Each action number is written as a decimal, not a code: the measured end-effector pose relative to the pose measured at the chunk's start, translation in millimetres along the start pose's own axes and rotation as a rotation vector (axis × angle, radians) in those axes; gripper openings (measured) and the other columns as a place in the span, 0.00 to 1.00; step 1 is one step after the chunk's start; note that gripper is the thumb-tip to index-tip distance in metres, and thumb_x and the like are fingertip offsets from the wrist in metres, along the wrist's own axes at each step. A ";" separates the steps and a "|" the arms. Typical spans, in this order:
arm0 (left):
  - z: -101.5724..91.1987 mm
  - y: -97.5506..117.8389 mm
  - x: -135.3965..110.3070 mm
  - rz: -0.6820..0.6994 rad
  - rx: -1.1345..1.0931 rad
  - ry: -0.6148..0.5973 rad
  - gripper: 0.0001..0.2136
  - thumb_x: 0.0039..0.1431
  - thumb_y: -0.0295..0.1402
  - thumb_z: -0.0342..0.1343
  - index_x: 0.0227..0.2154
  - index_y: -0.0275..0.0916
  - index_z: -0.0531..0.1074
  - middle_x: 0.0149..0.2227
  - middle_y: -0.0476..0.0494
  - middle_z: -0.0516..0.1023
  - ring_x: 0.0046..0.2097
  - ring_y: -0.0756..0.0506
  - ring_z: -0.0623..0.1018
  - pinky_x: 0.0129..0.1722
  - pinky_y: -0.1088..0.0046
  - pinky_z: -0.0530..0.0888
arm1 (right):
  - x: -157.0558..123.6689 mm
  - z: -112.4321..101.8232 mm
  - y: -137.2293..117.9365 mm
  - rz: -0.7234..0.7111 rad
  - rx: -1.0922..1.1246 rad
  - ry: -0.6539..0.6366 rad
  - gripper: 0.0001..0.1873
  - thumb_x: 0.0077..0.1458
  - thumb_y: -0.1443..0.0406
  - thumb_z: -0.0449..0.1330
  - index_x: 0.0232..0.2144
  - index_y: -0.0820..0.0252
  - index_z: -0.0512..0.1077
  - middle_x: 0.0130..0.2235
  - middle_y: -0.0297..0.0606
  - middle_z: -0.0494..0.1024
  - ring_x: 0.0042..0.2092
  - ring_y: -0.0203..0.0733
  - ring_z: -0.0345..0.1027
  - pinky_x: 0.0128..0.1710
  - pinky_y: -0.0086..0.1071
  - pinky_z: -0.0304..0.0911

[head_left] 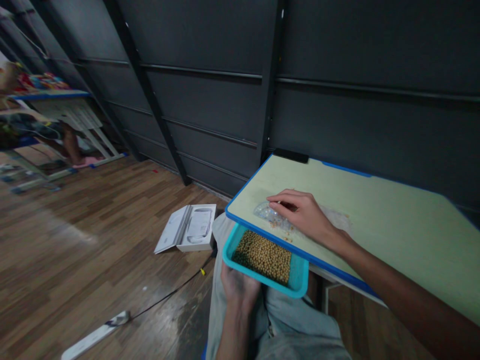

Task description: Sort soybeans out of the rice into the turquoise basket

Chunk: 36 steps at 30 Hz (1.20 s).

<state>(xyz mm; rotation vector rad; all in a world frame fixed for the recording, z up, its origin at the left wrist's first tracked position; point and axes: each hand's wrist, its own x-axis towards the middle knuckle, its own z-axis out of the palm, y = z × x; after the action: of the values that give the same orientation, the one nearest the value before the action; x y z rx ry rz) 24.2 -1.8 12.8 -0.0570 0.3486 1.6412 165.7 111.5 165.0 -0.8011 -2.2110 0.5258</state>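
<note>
My left hand (240, 286) supports a turquoise plastic tray (302, 277) from below, its fingers partly hidden beneath it. Round tan beans (264, 255), perhaps soybeans, fill much of that tray, which sits over my lap against the table's near edge. Above the tabletop, my right hand (300, 210) has its thumb and fingertips drawn together; whatever lies between them is too small to make out. Under and beside those fingertips is a clear plastic piece (264, 211), possibly a bag. A few loose tan bits (288, 239) lie near the edge, between the plastic and the tray.
The pale table (397, 235) has a blue rim. A flat black object (291, 155) rests at its back edge by the dark panel wall (210, 95). On the floor are an open white box (197, 232) and a white power strip (95, 337) with its cord. Another person sits at the far left table (52, 94).
</note>
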 end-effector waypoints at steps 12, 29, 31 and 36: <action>7.9 1.0 -1.3 -0.016 -0.017 0.053 0.18 0.60 0.44 0.52 0.49 0.44 0.76 0.54 0.42 0.78 0.60 0.34 0.71 0.60 0.50 0.67 | -1.7 3.8 -2.6 0.002 -0.019 -0.023 0.09 0.60 0.67 0.61 0.41 0.52 0.80 0.39 0.37 0.82 0.39 0.40 0.75 0.40 0.35 0.68; 1.9 0.8 1.0 0.003 -0.038 0.048 0.19 0.60 0.42 0.52 0.48 0.39 0.77 0.52 0.39 0.80 0.60 0.33 0.71 0.62 0.52 0.65 | 0.9 -0.5 8.4 0.050 -0.084 0.131 0.08 0.60 0.68 0.60 0.39 0.57 0.79 0.36 0.38 0.80 0.34 0.38 0.72 0.35 0.34 0.66; 0.9 0.4 1.4 0.011 -0.033 0.039 0.18 0.60 0.44 0.51 0.48 0.42 0.77 0.52 0.41 0.80 0.60 0.34 0.71 0.62 0.52 0.65 | 0.7 0.3 7.8 0.043 -0.075 0.114 0.08 0.60 0.68 0.60 0.39 0.56 0.79 0.37 0.38 0.81 0.36 0.39 0.73 0.36 0.34 0.66; -0.6 -0.3 1.5 0.007 -0.004 0.057 0.17 0.60 0.45 0.52 0.47 0.45 0.77 0.51 0.44 0.80 0.60 0.34 0.72 0.61 0.51 0.65 | -0.8 2.4 2.6 0.027 -0.047 0.066 0.10 0.61 0.67 0.59 0.40 0.54 0.80 0.39 0.38 0.81 0.39 0.41 0.74 0.39 0.36 0.67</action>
<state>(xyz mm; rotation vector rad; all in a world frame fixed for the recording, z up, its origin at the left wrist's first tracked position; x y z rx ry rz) 24.2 -0.4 11.7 -0.1058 0.3889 1.6497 165.4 112.6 161.6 -0.8620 -2.1610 0.4557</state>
